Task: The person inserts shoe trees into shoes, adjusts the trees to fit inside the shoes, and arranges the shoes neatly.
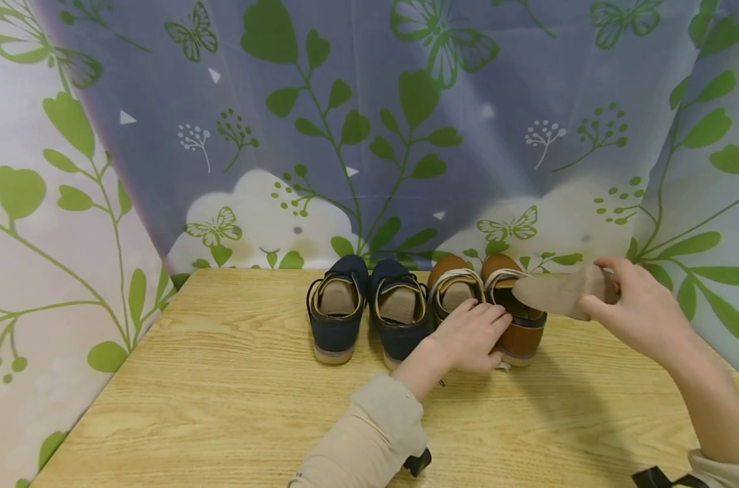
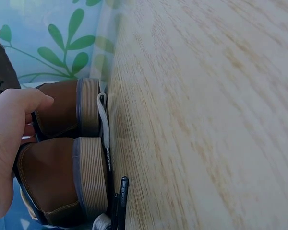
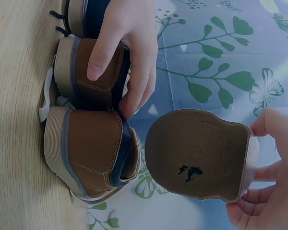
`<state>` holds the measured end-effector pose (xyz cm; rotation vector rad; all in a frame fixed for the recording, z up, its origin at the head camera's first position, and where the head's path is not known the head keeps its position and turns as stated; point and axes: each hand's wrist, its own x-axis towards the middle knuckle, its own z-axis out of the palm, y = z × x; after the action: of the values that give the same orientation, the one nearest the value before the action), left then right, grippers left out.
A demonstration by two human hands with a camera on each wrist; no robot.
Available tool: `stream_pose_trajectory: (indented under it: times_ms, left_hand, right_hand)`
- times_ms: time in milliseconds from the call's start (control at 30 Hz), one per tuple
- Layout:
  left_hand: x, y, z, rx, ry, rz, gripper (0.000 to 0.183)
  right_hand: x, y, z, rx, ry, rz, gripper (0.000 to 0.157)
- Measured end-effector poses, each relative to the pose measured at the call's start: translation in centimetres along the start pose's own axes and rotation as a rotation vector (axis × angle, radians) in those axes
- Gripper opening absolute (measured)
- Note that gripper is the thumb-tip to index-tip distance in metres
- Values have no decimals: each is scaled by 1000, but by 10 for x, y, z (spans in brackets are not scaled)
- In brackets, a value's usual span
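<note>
My right hand (image 1: 640,305) pinches a beige molded-paper shoe insert (image 1: 558,295) by its wide rear end. The insert's narrow tip points left over the opening of the rightmost brown shoe (image 1: 521,339). In the right wrist view, the hollow insert (image 3: 197,158) turns its dark-marked inner side to the camera. My left hand (image 1: 469,339) lies across the two brown shoes. Its fingertips are right at the rightmost shoe's collar, and its thumb is extended near the heels. Beside that shoe, the other brown shoe (image 2: 53,177) stands with an insert (image 1: 458,296) inside.
Two navy shoes (image 1: 334,335) stand left of the brown pair, each with an insert (image 1: 398,305) in it. White laces (image 2: 103,115) trail on the wooden table (image 1: 210,393). A patterned cloth backdrop (image 1: 375,135) rises behind and at both sides.
</note>
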<state>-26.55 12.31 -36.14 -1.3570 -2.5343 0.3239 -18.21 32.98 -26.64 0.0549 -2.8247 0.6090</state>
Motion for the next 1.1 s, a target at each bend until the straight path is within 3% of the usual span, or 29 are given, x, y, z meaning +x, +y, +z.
stream_pose_trajectory:
  times_ms: [467,1100]
  left_hand:
    - [-1,0,-1,8,-4,-4,60]
    - [-3,0,-3,20,-4,0,60]
  right_hand:
    - [3,-4,7,-22,-66,-2,66]
    - [10,-4,17,-28,-77,25,67]
